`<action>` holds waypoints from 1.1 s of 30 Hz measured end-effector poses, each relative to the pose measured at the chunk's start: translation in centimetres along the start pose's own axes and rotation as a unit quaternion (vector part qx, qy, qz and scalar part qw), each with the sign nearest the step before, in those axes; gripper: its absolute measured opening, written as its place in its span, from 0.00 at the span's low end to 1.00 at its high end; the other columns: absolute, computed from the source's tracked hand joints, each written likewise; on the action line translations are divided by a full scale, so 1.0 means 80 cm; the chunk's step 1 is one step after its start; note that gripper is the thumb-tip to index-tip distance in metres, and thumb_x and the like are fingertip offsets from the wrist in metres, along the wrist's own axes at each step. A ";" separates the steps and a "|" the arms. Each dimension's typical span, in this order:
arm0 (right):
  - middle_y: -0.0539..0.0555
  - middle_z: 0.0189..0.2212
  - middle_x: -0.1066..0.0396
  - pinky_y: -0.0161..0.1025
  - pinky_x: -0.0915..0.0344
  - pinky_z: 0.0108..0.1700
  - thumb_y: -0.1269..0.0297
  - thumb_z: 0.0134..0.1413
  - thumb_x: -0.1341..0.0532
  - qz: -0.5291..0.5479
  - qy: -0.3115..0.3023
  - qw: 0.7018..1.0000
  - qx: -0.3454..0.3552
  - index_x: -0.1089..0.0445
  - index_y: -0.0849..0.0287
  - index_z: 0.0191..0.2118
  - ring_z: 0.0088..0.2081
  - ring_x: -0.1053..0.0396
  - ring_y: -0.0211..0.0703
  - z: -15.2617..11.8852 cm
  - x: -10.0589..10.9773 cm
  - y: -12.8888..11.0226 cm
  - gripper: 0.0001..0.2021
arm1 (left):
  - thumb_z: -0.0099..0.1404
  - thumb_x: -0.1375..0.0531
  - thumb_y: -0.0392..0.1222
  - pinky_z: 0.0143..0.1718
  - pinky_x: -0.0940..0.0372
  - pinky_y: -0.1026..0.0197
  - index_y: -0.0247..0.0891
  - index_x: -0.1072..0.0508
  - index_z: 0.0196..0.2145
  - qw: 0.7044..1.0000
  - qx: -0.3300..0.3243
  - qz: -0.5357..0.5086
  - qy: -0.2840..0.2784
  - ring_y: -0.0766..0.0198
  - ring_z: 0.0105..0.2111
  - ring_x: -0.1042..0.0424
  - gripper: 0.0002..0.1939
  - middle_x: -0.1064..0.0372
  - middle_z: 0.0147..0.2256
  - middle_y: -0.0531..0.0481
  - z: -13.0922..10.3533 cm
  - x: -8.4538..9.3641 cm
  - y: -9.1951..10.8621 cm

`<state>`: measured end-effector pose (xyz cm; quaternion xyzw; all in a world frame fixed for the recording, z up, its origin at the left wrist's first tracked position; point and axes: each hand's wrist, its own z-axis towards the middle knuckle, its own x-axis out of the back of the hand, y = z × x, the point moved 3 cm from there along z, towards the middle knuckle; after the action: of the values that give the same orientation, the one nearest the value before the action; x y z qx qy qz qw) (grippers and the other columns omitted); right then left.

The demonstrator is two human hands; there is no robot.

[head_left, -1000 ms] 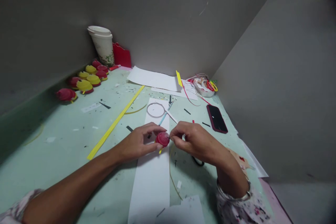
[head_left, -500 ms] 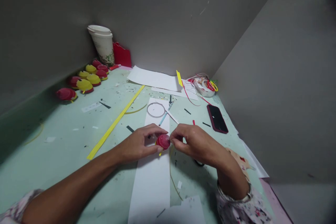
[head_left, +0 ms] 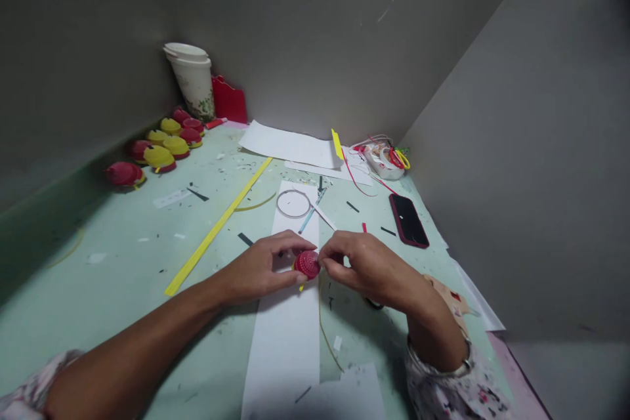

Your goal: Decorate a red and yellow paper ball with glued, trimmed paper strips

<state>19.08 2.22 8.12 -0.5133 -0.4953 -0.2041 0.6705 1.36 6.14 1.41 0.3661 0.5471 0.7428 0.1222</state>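
No text, brand or number can be read. On the white cup (head_left: 193, 79), faint printing is too small to be deciphered; on the dark phone (head_left: 412, 224), no characters can be made out.

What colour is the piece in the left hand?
The piece is mostly red, with some yellow; head view.

The head-worn camera looks from above the near side of the table (head_left: 118, 223), forward and down — facing the far edge and the grey wall (head_left: 295, 46) behind. The left hand (head_left: 260, 268) and right hand (head_left: 364, 266) show close, below mid-view — the table's right edge lies within it too.
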 end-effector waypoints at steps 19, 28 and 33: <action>0.52 0.35 0.24 0.36 0.37 0.39 0.71 0.60 0.40 0.023 0.055 0.998 0.005 0.24 0.58 0.39 0.36 0.29 0.39 -0.001 0.001 0.004 0.07 | 0.57 0.36 0.40 0.50 0.36 0.51 0.45 0.25 0.48 1.000 0.016 -0.012 0.021 0.54 0.48 0.28 0.19 0.26 0.48 0.49 -0.001 0.004 -0.001; 0.53 0.34 0.25 0.37 0.36 0.39 0.71 0.60 0.40 0.026 0.077 0.997 0.018 0.24 0.59 0.37 0.36 0.29 0.40 0.003 -0.004 0.000 0.06 | 0.57 0.36 0.40 0.51 0.37 0.52 0.43 0.25 0.49 1.000 0.022 -0.014 0.013 0.54 0.48 0.29 0.20 0.26 0.48 0.49 0.000 0.003 -0.003; 0.53 0.33 0.25 0.38 0.36 0.39 0.71 0.60 0.40 0.020 0.081 0.996 0.018 0.25 0.59 0.36 0.35 0.29 0.42 0.003 -0.005 0.001 0.06 | 0.58 0.35 0.41 0.50 0.37 0.53 0.44 0.26 0.49 1.000 0.024 -0.005 0.010 0.55 0.48 0.29 0.20 0.26 0.48 0.50 0.001 0.003 -0.004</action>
<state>18.86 2.33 7.71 -0.4929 -0.4328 -0.2227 0.7212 1.16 6.43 1.24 0.3586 0.5676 0.7327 0.1110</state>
